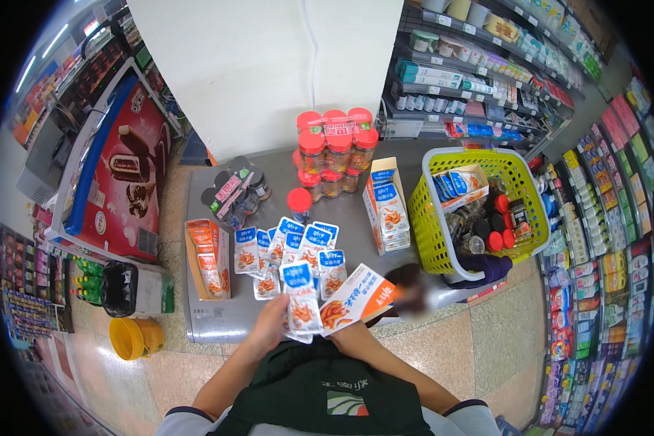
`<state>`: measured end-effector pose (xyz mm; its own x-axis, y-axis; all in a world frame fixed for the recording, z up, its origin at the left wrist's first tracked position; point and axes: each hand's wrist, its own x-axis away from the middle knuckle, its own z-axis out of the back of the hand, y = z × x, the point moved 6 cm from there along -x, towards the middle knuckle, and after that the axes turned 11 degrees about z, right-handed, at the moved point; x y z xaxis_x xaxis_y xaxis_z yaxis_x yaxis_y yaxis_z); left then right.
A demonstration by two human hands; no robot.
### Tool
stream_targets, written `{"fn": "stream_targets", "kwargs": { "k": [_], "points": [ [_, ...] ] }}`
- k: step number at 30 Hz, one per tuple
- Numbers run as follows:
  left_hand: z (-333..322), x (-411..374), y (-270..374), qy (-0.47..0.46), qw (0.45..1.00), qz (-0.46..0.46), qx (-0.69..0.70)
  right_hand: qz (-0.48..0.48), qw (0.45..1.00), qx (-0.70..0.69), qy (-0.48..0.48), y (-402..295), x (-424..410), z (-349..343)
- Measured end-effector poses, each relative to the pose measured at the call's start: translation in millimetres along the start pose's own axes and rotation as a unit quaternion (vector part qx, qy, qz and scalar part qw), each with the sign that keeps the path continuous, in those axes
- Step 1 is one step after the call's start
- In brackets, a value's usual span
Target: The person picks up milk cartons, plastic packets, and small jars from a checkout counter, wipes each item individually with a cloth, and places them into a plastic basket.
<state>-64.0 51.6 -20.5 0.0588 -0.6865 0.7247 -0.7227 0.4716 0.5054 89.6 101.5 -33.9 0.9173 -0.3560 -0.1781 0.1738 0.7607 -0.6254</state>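
Note:
My left hand (272, 319) grips a few snack sachets (303, 310) with white and blue fronts, fanned slightly above the table's near edge. A white and orange cardboard box (354, 300) rests tilted in my right hand (354, 340); its inside faces away from me. Beyond my hands, several more blue and white sachets (246, 250) lie in a loose, overlapping pile on the grey table (354, 234). An open box of orange sachets (210, 261) is left of the pile. To the right stands an open box filled with blue and white sachets (389, 210).
Shrink-wrapped red-lidded jars (338, 144) are stacked at the back, near a single red-lidded jar (299, 204) and a dark-lidded pack (237, 191). A green basket (430, 218) holds jars and a sachet box. A person's head (414, 289), partly blurred, is by the right edge.

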Motion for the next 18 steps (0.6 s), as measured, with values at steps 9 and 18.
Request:
{"fn": "stream_targets", "kwargs": {
  "k": [9,18],
  "points": [
    [-39,-25,-56,-0.140,0.894,-0.044,-0.423,-0.120,0.966,-0.230,-0.014,19,33,-15],
    [-32,-27,-59,-0.111,0.954,0.053,-0.272,-0.309,0.892,0.054,0.325,56,117,113]
  ]
}}
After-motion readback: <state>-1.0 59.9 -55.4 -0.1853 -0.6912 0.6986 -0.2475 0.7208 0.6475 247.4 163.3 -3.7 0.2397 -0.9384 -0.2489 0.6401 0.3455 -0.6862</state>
